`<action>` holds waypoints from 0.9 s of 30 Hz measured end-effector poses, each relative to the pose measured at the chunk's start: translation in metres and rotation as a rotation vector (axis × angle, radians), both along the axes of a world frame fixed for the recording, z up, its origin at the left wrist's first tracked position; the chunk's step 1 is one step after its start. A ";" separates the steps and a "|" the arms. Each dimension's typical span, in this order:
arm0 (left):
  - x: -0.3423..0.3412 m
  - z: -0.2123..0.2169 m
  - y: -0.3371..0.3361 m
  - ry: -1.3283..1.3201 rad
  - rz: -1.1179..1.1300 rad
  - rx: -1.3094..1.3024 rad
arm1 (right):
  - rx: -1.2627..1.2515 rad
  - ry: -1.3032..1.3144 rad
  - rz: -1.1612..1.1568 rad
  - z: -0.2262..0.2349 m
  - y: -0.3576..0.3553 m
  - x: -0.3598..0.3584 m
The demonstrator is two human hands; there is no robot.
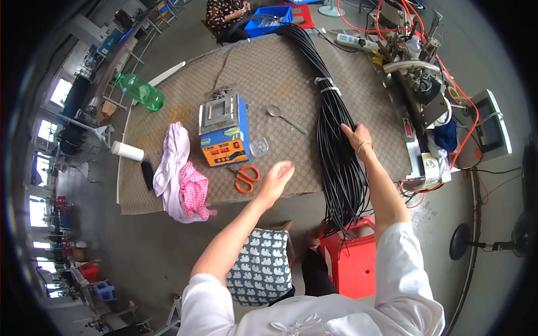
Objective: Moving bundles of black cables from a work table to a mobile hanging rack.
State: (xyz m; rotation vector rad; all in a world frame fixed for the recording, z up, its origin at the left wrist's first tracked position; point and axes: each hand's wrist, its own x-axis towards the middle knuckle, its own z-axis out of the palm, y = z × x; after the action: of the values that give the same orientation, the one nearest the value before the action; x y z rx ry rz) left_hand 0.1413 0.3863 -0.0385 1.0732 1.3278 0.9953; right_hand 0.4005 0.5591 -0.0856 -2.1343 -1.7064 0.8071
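Note:
A long bundle of thin black cables [338, 162] runs down the right half of the table, its loose ends hanging over the near edge. A white tie [326, 85] wraps around its upper part. My right hand [361, 139] touches the bundle's right side, thumb apart from the fingers; the fingertips are partly hidden. Over the near table edge, left of the cables, my left hand [276, 180] is open and holds nothing. Closest to it are orange-handled scissors [246, 179], a small clear dish [259, 147] and a blue-and-orange solder pot [224, 131]. A metal spoon [286, 119] lies farther back.
Cloths [174, 168], a white roll [127, 151] and a green bottle [141, 92] are on the table's left. Machinery [420, 78] with orange hoses borders the right. A red stool [353, 263] stands below the cable ends. Another person [227, 17] sits beyond, near a blue bin [268, 21].

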 end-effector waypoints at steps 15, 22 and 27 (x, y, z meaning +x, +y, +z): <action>0.099 -0.014 0.156 0.186 -0.133 -0.296 | -0.513 1.313 0.054 0.046 -0.053 0.000; 0.114 0.053 0.126 -0.577 -0.287 -0.334 | -0.066 0.802 0.396 0.100 -0.167 -0.007; 0.115 0.117 0.037 -0.582 -0.544 -0.258 | -0.634 1.780 0.393 0.070 -0.179 0.066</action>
State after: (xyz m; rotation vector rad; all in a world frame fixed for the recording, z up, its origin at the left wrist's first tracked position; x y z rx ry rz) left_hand 0.2561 0.4229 0.0783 0.7953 0.6157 0.6296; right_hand 0.4661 0.3804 -0.0155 -0.4008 -0.7361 2.4227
